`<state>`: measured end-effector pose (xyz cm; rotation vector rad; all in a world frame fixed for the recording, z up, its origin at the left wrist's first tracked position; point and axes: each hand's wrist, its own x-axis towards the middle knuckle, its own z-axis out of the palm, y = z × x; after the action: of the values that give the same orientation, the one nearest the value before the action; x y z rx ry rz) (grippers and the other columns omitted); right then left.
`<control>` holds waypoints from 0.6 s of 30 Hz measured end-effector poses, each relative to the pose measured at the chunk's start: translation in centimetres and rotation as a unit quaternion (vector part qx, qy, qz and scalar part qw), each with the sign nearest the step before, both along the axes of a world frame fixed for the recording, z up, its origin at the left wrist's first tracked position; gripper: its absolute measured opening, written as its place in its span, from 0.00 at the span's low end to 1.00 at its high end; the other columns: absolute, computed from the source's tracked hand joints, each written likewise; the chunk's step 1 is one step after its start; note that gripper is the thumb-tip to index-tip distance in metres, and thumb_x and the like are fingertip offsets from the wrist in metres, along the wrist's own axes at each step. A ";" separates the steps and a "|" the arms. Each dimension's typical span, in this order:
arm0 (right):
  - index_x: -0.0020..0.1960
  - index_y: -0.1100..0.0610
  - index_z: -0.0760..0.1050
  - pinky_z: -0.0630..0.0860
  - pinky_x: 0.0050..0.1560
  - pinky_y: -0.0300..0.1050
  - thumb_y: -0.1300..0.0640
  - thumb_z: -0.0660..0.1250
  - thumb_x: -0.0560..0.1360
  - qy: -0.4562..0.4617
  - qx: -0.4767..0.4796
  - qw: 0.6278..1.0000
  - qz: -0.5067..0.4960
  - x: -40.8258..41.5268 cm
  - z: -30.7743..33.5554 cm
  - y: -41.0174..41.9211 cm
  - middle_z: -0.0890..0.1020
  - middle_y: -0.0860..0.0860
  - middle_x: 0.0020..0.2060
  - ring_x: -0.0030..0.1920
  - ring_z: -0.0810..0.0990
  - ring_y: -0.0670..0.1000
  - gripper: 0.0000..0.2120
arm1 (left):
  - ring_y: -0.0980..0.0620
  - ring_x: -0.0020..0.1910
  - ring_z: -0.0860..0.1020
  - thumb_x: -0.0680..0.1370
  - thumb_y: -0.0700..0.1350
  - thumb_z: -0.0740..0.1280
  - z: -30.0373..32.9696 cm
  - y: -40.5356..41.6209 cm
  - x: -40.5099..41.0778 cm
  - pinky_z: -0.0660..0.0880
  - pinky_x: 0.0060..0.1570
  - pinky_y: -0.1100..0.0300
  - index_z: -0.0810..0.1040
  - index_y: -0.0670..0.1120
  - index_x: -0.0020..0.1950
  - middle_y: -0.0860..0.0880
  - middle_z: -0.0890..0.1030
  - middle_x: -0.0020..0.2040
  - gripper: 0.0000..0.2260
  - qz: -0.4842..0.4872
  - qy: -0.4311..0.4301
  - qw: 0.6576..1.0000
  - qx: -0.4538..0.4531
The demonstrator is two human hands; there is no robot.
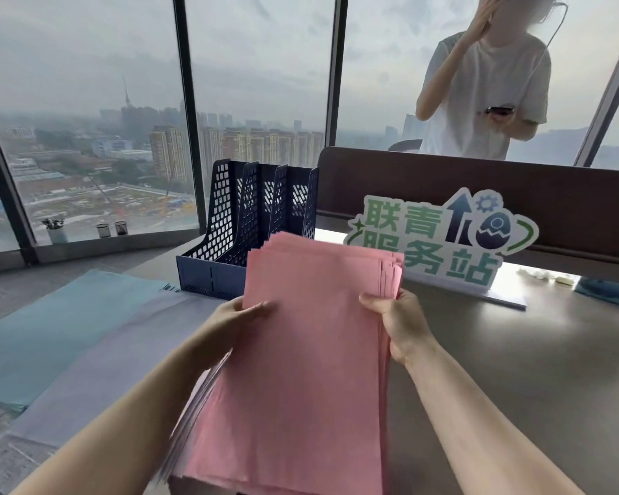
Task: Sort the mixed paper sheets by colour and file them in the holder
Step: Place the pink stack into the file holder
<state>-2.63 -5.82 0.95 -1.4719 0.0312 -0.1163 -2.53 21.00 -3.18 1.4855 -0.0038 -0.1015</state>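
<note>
A thick stack of pink sheets (pixel 301 344) stands tilted up from the surface (pixel 515 369), its lower edge near the person's body and its upper edge leaning toward the blue file holder (pixel 251 226). The top corners are fanned and uneven, so the sheets are not yet squared. The left hand (pixel 243 316) grips the stack's left edge, thumb laid across the front sheet; the right hand (pixel 397 319) grips the right edge the same way, thumb in front and fingers hidden behind.

The paper looks thin and floppy sheet by sheet, but as a stack it should have some weight and enough stiffness to stand on edge. Loose sheets slide easily against each other, so a firm pinch on both long edges, as here, seems the safest hold; tapping the lower edge on the surface would likely align it before filing.

The holder stands upright just beyond the stack, with perforated dividers making several slots, all apparently empty from this angle. To the left, a lavender pile (pixel 115 362) and a teal pile (pixel 51 330) lie flat, side by side, and seem to overlap. To the right stands a white sign (pixel 440 237) with green characters, backed by a dark partition (pixel 515 194). Another person in a white shirt (pixel 486 94) stands behind it by the windows.
</note>
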 end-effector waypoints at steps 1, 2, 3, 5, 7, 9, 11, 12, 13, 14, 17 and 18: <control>0.49 0.59 0.84 0.79 0.58 0.55 0.69 0.70 0.72 -0.024 -0.005 1.000 0.001 0.1 1.0 -0.1 0.87 0.55 0.45 0.51 0.84 0.58 0.10 | 0.44 0.44 0.84 0.56 0.55 0.83 0.9 -0.7 -0.1 0.82 0.47 0.49 0.80 0.39 0.58 0.39 0.85 0.50 0.36 -0.008 0.003 1.000 -0.021; 0.48 0.58 0.84 0.79 0.57 0.54 0.69 0.70 0.72 -0.049 -0.007 0.999 0.000 0.2 2.2 -0.2 0.86 0.55 0.45 0.51 0.84 0.58 0.10 | 0.45 0.41 0.84 0.52 0.55 0.84 1.9 -1.4 -0.2 0.82 0.46 0.48 0.81 0.39 0.55 0.38 0.85 0.48 0.36 0.000 -0.004 0.999 -0.037; 0.48 0.57 0.83 0.80 0.55 0.52 0.69 0.70 0.73 -0.079 -0.012 0.997 -0.001 0.3 3.5 -0.3 0.86 0.54 0.44 0.50 0.84 0.57 0.10 | 0.45 0.39 0.84 0.50 0.54 0.85 3.0 -2.1 0.0 0.82 0.45 0.48 0.82 0.39 0.51 0.38 0.85 0.47 0.35 0.022 -0.022 0.998 -0.049; 0.47 0.55 0.82 0.81 0.49 0.45 0.68 0.70 0.73 -0.142 -0.033 0.989 -0.012 0.3 6.7 -0.5 0.86 0.53 0.43 0.47 0.84 0.53 0.09 | 0.46 0.36 0.83 0.54 0.50 0.84 5.9 -3.4 0.1 0.82 0.42 0.50 0.83 0.41 0.47 0.40 0.85 0.44 0.26 0.071 -0.074 0.992 -0.071; 0.47 0.57 0.81 0.81 0.46 0.43 0.67 0.71 0.73 -0.203 -0.043 0.978 -0.036 0.2 9.8 -0.8 0.85 0.53 0.42 0.43 0.84 0.51 0.07 | 0.48 0.35 0.82 0.64 0.44 0.80 8.9 -4.5 0.3 0.82 0.40 0.53 0.83 0.43 0.46 0.44 0.85 0.41 0.14 0.108 -0.130 0.982 -0.086; 0.50 0.59 0.79 0.81 0.45 0.46 0.67 0.70 0.73 -0.259 -0.027 0.964 -0.052 0.1 12.7 -1.0 0.84 0.55 0.42 0.43 0.83 0.52 0.07 | 0.52 0.33 0.81 0.71 0.40 0.76 11.6 -5.5 0.1 0.80 0.36 0.58 0.83 0.43 0.45 0.49 0.84 0.36 0.05 0.137 -0.191 0.968 -0.093; 0.53 0.58 0.78 0.81 0.47 0.46 0.67 0.70 0.72 -0.298 -0.021 0.952 -0.064 0.0 14.2 -1.0 0.83 0.53 0.43 0.43 0.83 0.51 0.11 | 0.58 0.30 0.80 0.74 0.37 0.73 12.9 -6.5 0.1 0.77 0.32 0.64 0.82 0.45 0.45 0.54 0.83 0.33 0.03 0.159 -0.241 0.952 -0.096; 0.55 0.57 0.77 0.81 0.49 0.46 0.66 0.70 0.72 -0.305 -0.026 0.950 -0.067 -0.1 14.2 -1.1 0.83 0.51 0.44 0.44 0.83 0.50 0.13 | 0.60 0.30 0.80 0.74 0.37 0.72 12.8 -6.9 0.1 0.76 0.31 0.65 0.81 0.45 0.45 0.55 0.83 0.32 0.04 0.168 -0.255 0.948 -0.092; 0.58 0.56 0.76 0.81 0.52 0.46 0.63 0.72 0.72 -0.300 -0.035 0.951 -0.065 0.2 13.3 -1.3 0.83 0.49 0.46 0.46 0.83 0.49 0.15 | 0.61 0.31 0.80 0.74 0.37 0.72 12.1 -7.2 0.1 0.76 0.32 0.66 0.81 0.45 0.46 0.56 0.83 0.32 0.04 0.171 -0.261 0.946 -0.082; 0.63 0.55 0.73 0.79 0.58 0.47 0.59 0.73 0.72 -0.281 -0.045 0.957 -0.057 0.3 11.9 -1.6 0.83 0.49 0.50 0.51 0.82 0.48 0.20 | 0.61 0.32 0.80 0.74 0.38 0.72 10.8 -7.4 0.2 0.77 0.34 0.65 0.81 0.46 0.47 0.56 0.84 0.34 0.05 0.168 -0.255 0.950 -0.072; 0.78 0.50 0.55 0.54 0.76 0.49 0.40 0.74 0.69 -0.187 -0.083 0.978 -0.049 0.5 6.1 -2.5 0.65 0.47 0.76 0.73 0.62 0.42 0.46 | 0.52 0.42 0.83 0.72 0.40 0.75 5.4 -7.5 0.4 0.81 0.44 0.58 0.80 0.46 0.51 0.49 0.86 0.43 0.10 0.131 -0.193 0.971 -0.057; 0.79 0.50 0.52 0.49 0.75 0.45 0.38 0.73 0.68 -0.171 -0.089 0.980 -0.053 0.2 4.7 -2.6 0.59 0.47 0.78 0.72 0.56 0.39 0.49 | 0.50 0.44 0.83 0.70 0.42 0.77 3.9 -7.4 0.5 0.81 0.45 0.57 0.80 0.46 0.52 0.48 0.86 0.44 0.13 0.128 -0.173 0.975 -0.053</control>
<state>-2.40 -8.38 5.66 -1.6118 -0.1843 -0.4689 -2.02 13.59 0.75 1.3684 -0.0963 0.3619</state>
